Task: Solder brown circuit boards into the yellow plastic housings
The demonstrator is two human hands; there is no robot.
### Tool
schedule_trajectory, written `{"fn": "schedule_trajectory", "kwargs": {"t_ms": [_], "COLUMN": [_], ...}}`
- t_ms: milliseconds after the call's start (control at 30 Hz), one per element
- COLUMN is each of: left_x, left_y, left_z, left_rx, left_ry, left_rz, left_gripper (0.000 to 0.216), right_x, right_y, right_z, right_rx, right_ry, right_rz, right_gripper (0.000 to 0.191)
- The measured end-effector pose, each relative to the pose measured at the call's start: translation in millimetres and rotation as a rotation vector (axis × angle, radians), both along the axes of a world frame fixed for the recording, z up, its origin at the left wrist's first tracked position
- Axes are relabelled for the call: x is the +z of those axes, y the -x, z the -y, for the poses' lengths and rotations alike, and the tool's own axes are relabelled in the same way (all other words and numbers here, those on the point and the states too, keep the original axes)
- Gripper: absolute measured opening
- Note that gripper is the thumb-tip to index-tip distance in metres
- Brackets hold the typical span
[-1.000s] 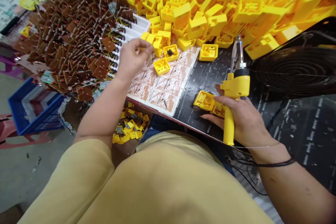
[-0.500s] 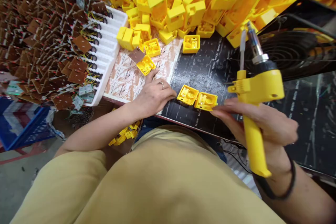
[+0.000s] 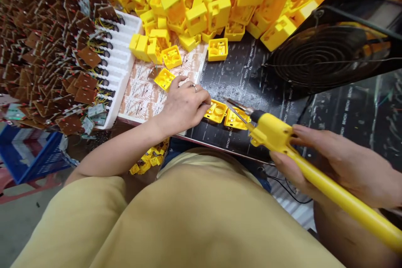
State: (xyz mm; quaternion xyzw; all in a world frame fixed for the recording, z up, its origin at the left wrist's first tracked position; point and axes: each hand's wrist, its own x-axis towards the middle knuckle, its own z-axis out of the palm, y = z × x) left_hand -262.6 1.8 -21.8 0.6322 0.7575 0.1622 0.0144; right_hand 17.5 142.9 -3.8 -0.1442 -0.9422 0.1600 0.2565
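My right hand [image 3: 342,163] is wrapped round a yellow soldering gun [image 3: 273,132], whose metal tip and thin feed tube point left over the open yellow plastic case [image 3: 216,111]. The case lies with its two hollow halves side by side, and the tip hangs over the right half [image 3: 235,119]. On the left edge of the left half, the thumb and fingers of my left hand [image 3: 186,102] are closed, partly covering it. Just beyond that hand lies another yellow case piece [image 3: 164,79], close to a brown circuit board [image 3: 153,73].
A large heap of yellow cases [image 3: 197,16] covers the back. At left, many brown circuit boards [image 3: 84,88] are piled on a white foam tray [image 3: 125,50]. A black fan [image 3: 326,50] stands at the back right. A blue crate [image 3: 34,155] sits low at left.
The soldering gun has swung down from upright to point left over the case. My left hand has moved onto the case's left edge. The whole view has shifted slightly.
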Motion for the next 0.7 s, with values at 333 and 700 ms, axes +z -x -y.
{"fn": "schedule_trajectory", "kwargs": {"t_ms": [333,700], "left_x": [10.4,13.5], "left_y": [4.1,4.2], "left_z": [-10.1,-14.5], "left_rx": [-0.020,-0.049], "left_ry": [0.078,0.076], "left_rz": [-0.003,0.026], "left_gripper": [0.020,0.023], "right_x": [3.9,24.9], "right_y": [34.0,23.4], "right_z": [5.4,4.5], "right_rx": [0.245,0.237], "right_ry": [0.067,0.030], "right_rz": [-0.101,-0.033], "right_gripper": [0.008,0.017]}}
